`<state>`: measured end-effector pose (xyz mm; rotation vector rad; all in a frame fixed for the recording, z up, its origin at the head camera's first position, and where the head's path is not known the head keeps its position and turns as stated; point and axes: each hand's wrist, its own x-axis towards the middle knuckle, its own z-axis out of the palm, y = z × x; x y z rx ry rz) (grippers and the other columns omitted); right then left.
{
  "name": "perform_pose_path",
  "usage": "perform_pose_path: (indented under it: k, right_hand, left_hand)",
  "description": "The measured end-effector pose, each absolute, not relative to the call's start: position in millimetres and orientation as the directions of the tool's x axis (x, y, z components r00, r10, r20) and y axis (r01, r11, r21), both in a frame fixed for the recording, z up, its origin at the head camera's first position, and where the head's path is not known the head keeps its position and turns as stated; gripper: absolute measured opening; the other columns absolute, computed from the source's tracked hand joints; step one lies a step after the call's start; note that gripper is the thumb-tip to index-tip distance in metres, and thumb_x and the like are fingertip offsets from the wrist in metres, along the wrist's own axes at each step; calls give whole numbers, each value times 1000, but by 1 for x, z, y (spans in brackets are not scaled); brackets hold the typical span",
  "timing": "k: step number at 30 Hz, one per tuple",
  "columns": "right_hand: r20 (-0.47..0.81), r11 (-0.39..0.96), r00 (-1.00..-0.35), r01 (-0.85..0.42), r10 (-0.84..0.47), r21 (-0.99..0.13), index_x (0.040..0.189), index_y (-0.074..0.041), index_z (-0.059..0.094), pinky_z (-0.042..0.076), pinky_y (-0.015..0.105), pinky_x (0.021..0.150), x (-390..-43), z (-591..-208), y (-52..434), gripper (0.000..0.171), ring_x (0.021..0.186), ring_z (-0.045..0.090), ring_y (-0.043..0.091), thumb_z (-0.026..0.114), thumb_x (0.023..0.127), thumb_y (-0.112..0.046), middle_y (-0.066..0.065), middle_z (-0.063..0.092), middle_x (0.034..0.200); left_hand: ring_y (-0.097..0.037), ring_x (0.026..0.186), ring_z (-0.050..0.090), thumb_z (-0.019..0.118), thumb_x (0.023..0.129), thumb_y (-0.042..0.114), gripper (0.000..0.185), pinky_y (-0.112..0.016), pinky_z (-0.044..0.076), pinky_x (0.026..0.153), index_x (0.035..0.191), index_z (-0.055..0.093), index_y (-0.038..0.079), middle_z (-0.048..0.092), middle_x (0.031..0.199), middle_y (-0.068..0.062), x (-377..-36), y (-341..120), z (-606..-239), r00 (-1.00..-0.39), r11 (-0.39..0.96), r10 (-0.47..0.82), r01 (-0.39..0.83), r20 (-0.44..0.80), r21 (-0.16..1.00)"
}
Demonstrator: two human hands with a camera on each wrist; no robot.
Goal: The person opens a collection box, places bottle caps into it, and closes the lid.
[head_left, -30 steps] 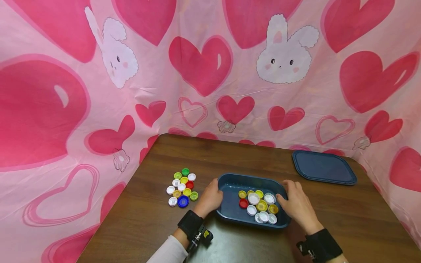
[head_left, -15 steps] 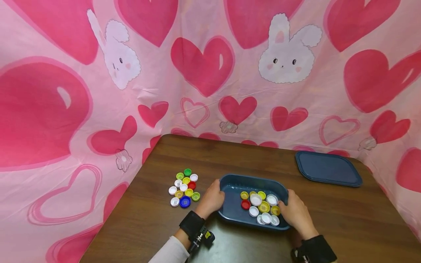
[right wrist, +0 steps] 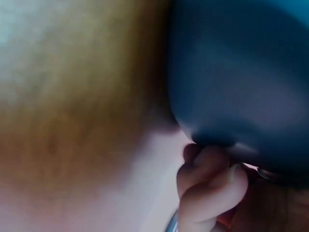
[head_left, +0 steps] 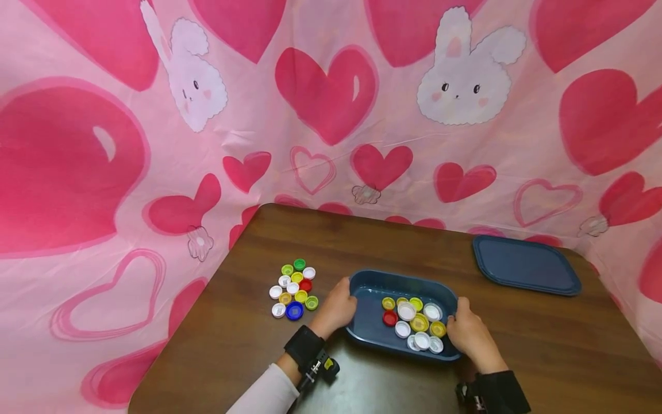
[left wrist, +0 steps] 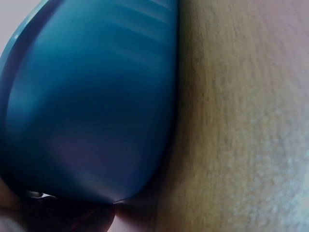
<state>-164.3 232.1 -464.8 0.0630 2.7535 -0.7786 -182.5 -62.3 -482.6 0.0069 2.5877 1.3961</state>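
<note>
A dark blue rectangular plastic tub [head_left: 368, 325] sits on the table in the head view. White and yellow bottle caps [head_left: 419, 322] and one red bottle cap [head_left: 390, 318] lie in its middle and right part. My left hand [head_left: 335, 309] grips the tub's left end, thumb at the rim. At the opposite end, my right hand [head_left: 469, 332] holds the rim, with its curled fingers [right wrist: 212, 193] under the edge in the right wrist view. The tub's outer wall [left wrist: 96, 106] fills much of the left wrist view, where most of the left hand is hidden.
Left of the tub, a loose cluster of white, yellow, green, red and blue bottle caps [head_left: 292, 288] lies on the wooden table [head_left: 233, 345]. A flat dark blue lid [head_left: 526, 265] rests at the back right. Behind hangs a pink heart-patterned cloth [head_left: 383, 126].
My right hand has gone from spread fingers at the tub's right edge to gripping the rim. The left hand keeps its hold, and the head view has shifted slightly.
</note>
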Motion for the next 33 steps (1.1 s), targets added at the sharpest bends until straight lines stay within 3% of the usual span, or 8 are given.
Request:
perform_pose_path:
  k: [7,22,28,33]
  right_hand:
    - [-339,866,-940,146,-29,-478,133,14,23,49,59,83,-164,-461,235,46,106,58,55,44,102,-13,49,45,127]
    - [-312,885,-950,141,-6,-444,127,13,28,50,58,78,-165,-459,232,41,92,61,50,44,100,-13,47,51,119]
    - [-300,892,-954,143,9,-429,125,13,28,50,60,78,-168,-459,232,40,92,61,51,46,100,-12,46,53,115]
    - [-322,892,-946,169,28,-420,125,13,30,50,61,81,-167,-461,230,41,92,62,50,49,99,-11,44,54,114]
  left_hand:
    - [-39,132,52,50,102,6,49,-58,43,107,148,38,-4,49,146,-23,-181,-63,-481,-977,556,134,-63,-164,829]
    - [-41,133,50,51,101,6,52,-59,41,109,149,37,-6,48,147,-24,-182,-65,-478,-981,559,142,-30,-132,828]
    - [-39,131,53,55,101,13,53,-58,43,107,148,39,-5,50,145,-23,-186,-65,-478,-985,548,144,3,-91,837]
    - [-38,129,55,60,101,28,57,-56,47,104,146,43,-2,53,143,-21,-187,-74,-474,-990,575,129,24,-63,818]
